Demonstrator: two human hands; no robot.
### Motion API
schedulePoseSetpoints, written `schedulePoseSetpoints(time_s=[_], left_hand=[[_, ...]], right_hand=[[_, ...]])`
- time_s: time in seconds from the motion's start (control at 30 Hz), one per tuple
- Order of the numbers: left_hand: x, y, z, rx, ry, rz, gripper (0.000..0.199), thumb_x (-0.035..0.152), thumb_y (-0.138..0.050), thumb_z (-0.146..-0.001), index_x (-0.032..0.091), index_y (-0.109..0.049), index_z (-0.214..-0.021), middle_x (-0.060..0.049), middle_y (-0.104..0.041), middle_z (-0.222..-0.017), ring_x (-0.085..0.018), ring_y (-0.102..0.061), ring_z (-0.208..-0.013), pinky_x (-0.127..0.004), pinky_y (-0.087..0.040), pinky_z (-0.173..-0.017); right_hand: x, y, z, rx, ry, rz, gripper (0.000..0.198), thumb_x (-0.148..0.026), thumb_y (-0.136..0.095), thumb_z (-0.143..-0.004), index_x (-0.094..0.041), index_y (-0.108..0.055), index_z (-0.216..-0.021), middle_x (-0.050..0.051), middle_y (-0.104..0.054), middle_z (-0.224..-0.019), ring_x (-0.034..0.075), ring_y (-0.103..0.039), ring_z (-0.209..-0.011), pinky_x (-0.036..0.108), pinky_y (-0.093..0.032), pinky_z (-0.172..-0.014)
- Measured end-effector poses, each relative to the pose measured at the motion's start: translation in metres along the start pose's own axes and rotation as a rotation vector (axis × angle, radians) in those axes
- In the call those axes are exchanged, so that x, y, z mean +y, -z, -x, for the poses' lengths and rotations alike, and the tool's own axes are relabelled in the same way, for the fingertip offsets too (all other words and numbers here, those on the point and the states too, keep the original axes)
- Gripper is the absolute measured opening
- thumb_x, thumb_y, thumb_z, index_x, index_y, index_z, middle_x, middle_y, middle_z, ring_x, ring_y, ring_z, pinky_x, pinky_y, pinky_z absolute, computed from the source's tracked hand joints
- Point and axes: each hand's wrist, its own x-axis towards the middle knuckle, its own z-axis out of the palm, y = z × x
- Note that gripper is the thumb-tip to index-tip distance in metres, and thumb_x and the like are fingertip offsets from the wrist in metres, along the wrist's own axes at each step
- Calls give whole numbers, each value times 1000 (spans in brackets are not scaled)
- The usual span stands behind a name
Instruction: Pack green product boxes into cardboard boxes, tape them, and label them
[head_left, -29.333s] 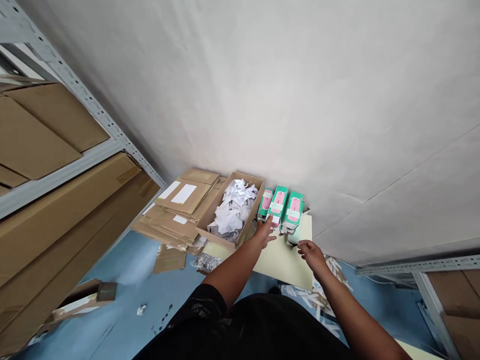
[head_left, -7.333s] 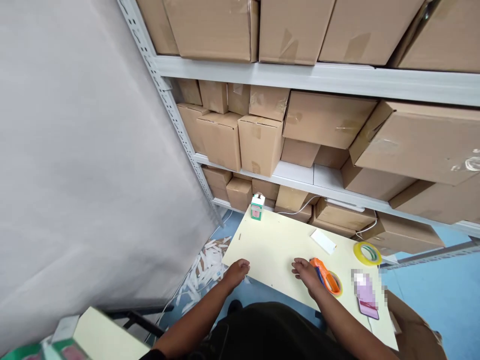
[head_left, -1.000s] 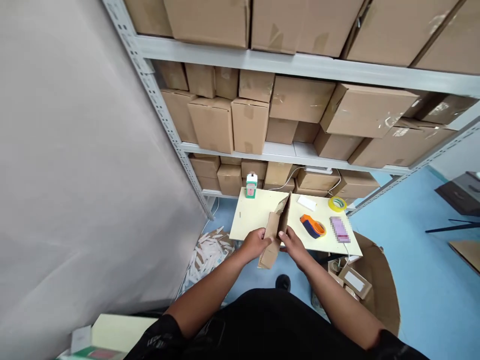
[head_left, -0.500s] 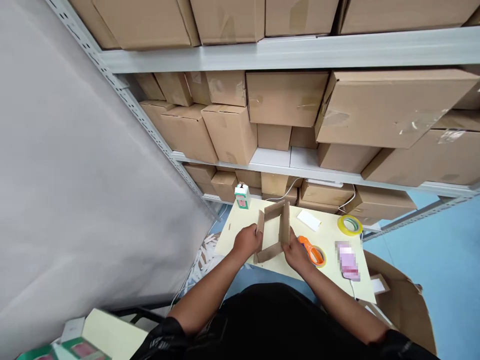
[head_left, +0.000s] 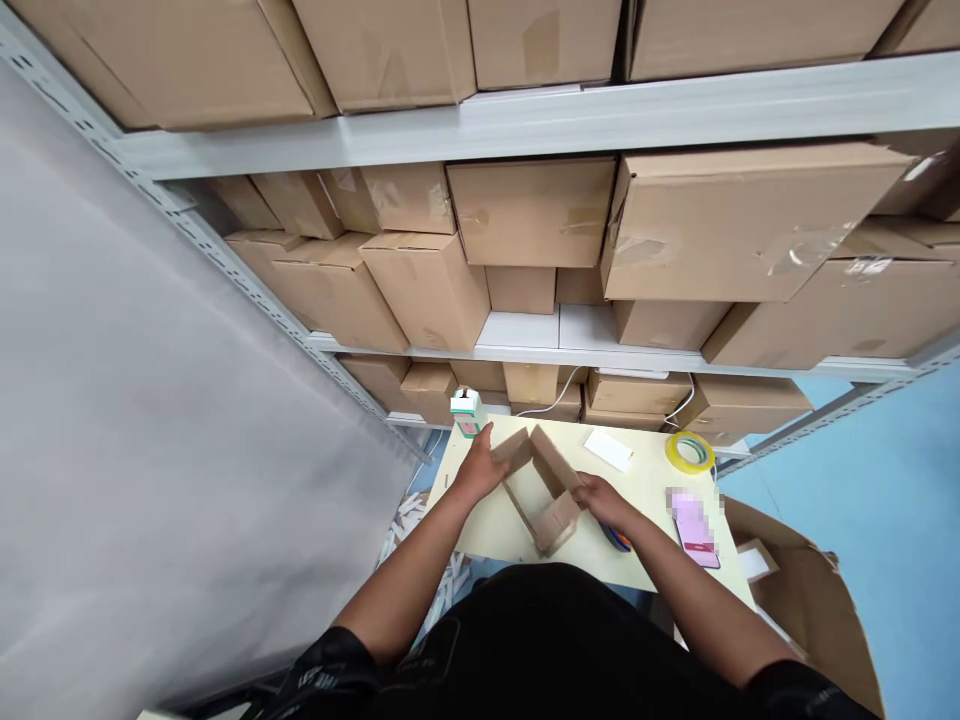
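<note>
Between your two hands, on the pale desk, sits a small cardboard box, partly unfolded into an open sleeve with its hollow facing up. Its long axis runs on a slant, from the far-left corner near your left hand toward the near-right end by your right hand. Your left fingers are closed around the far-left flap, and your right fingers are clamped on the right wall near its near end, so each hand holds one end and neither is the nearer. Just beyond your left hand stands a small green-and-white carton; a roll of yellow tape and a white card lie well apart to the right.
</note>
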Motion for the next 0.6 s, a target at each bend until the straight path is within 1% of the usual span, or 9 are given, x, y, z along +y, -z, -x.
schedulePoseSetpoints(time_s=[0.1,0.17,0.2,0.23,0.3,0.37,0.43,0.5,0.6], left_hand=[[-11,6,-14,-162,-112,-11,57,15,-67,-78,20,-60,-134,-12,-63,-139,-29,-62,-125,-40,-48,-107],[-17,5,-15,-275,-217,-6,46,13,-65,-77,21,-65,-122,-9,-69,-128,-27,-65,-118,-39,-50,-103],[-19,3,-13,-297,-249,10,45,12,-64,-76,21,-65,-120,-9,-68,-126,-26,-66,-114,-37,-52,-101],[-21,1,-10,-293,-261,28,45,11,-63,-76,21,-64,-120,-9,-67,-126,-25,-67,-110,-36,-53,-97],[-25,-4,-2,-232,-238,49,44,11,-61,-78,20,-61,-121,-10,-64,-128,-22,-68,-103,-34,-54,-91],[-28,-7,5,-166,-202,49,42,11,-57,-81,20,-59,-122,-10,-62,-128,-20,-68,-99,-33,-53,-87],[-29,-8,12,-148,-193,39,43,12,-55,-83,21,-58,-125,-10,-62,-130,-20,-68,-96,-33,-53,-85],[-29,-6,16,-170,-228,22,47,12,-52,-85,22,-57,-131,-9,-61,-134,-21,-68,-96,-34,-53,-86],[-29,0,21,-213,-330,-39,53,11,-49,-87,23,-56,-138,-8,-63,-138,-23,-67,-107,-36,-52,-97]], right_hand=[[-4,4,-16,6,-31,-10,17,-28,-57,-70,-19,-68,-79,-1,-66,-71,19,-60,-70,28,-45,-66],[-9,1,-20,119,-19,9,20,-29,-58,-72,-20,-70,-85,0,-69,-78,20,-62,-76,29,-47,-70],[-11,-1,-19,204,-9,36,21,-31,-60,-73,-21,-70,-89,0,-70,-84,21,-63,-80,30,-48,-73],[-11,-3,-16,296,0,68,23,-35,-62,-74,-22,-69,-93,1,-71,-91,22,-64,-84,32,-50,-77],[-9,-10,-4,462,3,116,29,-44,-64,-79,-24,-66,-100,3,-71,-101,23,-64,-89,35,-52,-82],[-2,-18,16,552,15,113,37,-51,-61,-84,-25,-62,-110,5,-69,-109,23,-66,-93,37,-53,-87],[10,-29,37,558,44,112,46,-52,-60,-86,-26,-58,-124,7,-67,-119,24,-66,-102,40,-54,-93],[22,-42,52,525,53,143,60,-53,-63,-85,-26,-52,-138,9,-63,-130,26,-65,-113,42,-53,-98],[38,-58,53,561,-8,154,66,-55,-58,-89,-23,-46,-146,12,-58,-142,27,-61,-125,46,-49,-108]])
